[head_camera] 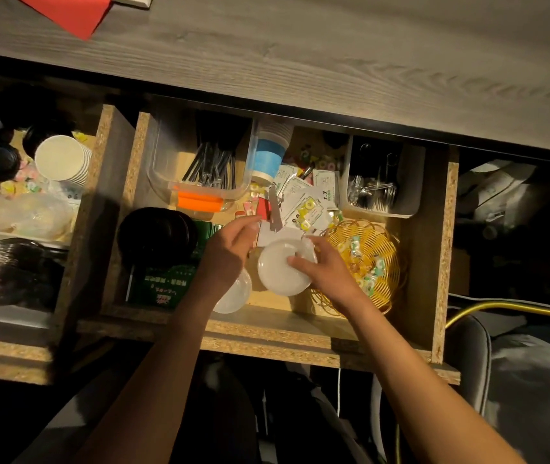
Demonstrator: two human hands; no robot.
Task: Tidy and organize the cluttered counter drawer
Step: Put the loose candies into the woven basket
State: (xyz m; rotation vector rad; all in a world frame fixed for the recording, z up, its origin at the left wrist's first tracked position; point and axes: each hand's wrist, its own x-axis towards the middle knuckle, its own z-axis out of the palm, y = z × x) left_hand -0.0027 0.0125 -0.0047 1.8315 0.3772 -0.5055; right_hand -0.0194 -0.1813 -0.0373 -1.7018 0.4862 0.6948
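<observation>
Drawer (pixel 277 339) pulled out under table (pixel 333 61), still cluttered.
Basket (pixel 390 262) of candies: landmark, front right in drawer.
Lid (pixel 280 272) just left of basket, right hand (pixel 323 272) fingers curled over its rim.
Left hand (pixel 233 242) further left, fingers loosely bent near white card (pixel 266 234); grip unclear.
Risk: right wrist over basket may tip it, candies spill; lid may slip from thin grip.
</observation>
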